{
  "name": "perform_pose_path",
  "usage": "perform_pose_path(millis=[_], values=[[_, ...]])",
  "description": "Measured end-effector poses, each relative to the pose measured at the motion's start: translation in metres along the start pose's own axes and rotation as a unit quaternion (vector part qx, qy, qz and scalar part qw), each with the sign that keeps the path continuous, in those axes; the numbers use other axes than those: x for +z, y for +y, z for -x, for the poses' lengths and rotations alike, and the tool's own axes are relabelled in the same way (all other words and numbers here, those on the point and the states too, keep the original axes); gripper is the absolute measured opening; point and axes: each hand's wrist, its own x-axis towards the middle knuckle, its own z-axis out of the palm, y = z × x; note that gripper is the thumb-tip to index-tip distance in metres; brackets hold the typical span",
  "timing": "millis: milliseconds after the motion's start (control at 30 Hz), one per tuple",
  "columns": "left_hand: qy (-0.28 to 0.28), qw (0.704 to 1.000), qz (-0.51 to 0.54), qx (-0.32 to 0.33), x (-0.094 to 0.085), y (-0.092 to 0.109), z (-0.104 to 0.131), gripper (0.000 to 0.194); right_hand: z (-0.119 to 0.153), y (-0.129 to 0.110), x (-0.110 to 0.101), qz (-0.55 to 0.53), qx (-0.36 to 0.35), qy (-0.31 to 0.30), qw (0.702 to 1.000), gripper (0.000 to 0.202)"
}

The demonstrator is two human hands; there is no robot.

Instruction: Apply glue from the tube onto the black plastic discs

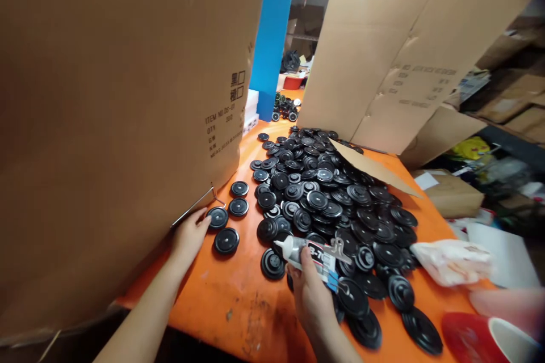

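In my right hand (313, 295) is a glue tube (317, 258) with a white nozzle pointing left. A metal clip (338, 249) and a blue clip (332, 282) sit on the tube. My left hand (191, 235) grips the left edge of a round black disc (217, 218) on the orange table (238, 300). Close to it lie more black discs: one in front (226, 241), one to the right (238, 207) and one behind (239, 188). Beyond the tube spreads a large heap of similar discs (317, 199).
A tall cardboard box (128, 96) stands along the left, a bent metal rod (193, 207) at its base. Upright cardboard (374, 51) and a blue panel (270, 39) rise behind. At right are a white plastic bag (451, 261) and a red-and-white roll (481, 337).
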Motion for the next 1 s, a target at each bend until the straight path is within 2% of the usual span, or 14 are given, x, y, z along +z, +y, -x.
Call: perform_pose_path(millis=[100,167,233,300,367,433,500,567,667,733,800,900,1000], values=[[0.002,0.996,-0.041,0.074,0.003,0.013,0.019,0.036,0.000,0.001,-0.001,-0.028,0.041,0.011,0.999,0.051],[-0.041,0.991,-0.059,0.115,0.008,0.029,0.035,0.034,-0.001,0.003,-0.005,-0.009,0.064,-0.001,0.998,0.050],[-0.146,0.977,-0.076,0.133,0.016,0.050,0.048,0.037,-0.001,0.003,-0.009,0.034,0.078,-0.033,0.996,0.046],[-0.282,0.951,-0.067,0.107,0.026,0.072,0.059,0.040,0.001,-0.001,-0.011,0.083,0.070,-0.090,0.990,0.043],[-0.386,0.918,-0.053,0.076,0.037,0.089,0.066,0.040,0.004,-0.006,-0.009,0.122,0.051,-0.159,0.978,0.038],[-0.470,0.879,-0.051,0.057,0.047,0.099,0.070,0.038,0.007,-0.012,-0.006,0.145,0.038,-0.232,0.961,0.035],[-0.528,0.846,-0.057,0.045,0.056,0.104,0.071,0.036,0.008,-0.017,-0.002,0.158,0.036,-0.295,0.942,0.035],[-0.543,0.836,-0.068,0.041,0.061,0.104,0.071,0.033,0.008,-0.021,0.001,0.158,0.035,-0.346,0.924,0.037],[-0.525,0.846,-0.081,0.044,0.063,0.105,0.070,0.027,0.006,-0.026,-0.001,0.147,0.018,-0.401,0.904,0.041],[-0.516,0.853,-0.077,0.033,0.061,0.106,0.069,0.027,0.003,-0.030,-0.009,0.158,0.003,-0.412,0.897,0.044],[-0.507,0.859,-0.061,0.017,0.058,0.107,0.068,0.028,0.000,-0.032,-0.020,0.175,-0.006,-0.386,0.906,0.045],[-0.506,0.861,-0.048,-0.005,0.057,0.108,0.068,0.030,-0.003,-0.032,-0.033,0.172,0.004,-0.314,0.934,0.049],[-0.508,0.859,-0.057,-0.010,0.058,0.110,0.071,0.027,-0.003,-0.032,-0.034,0.181,0.002,-0.268,0.946,0.050]])
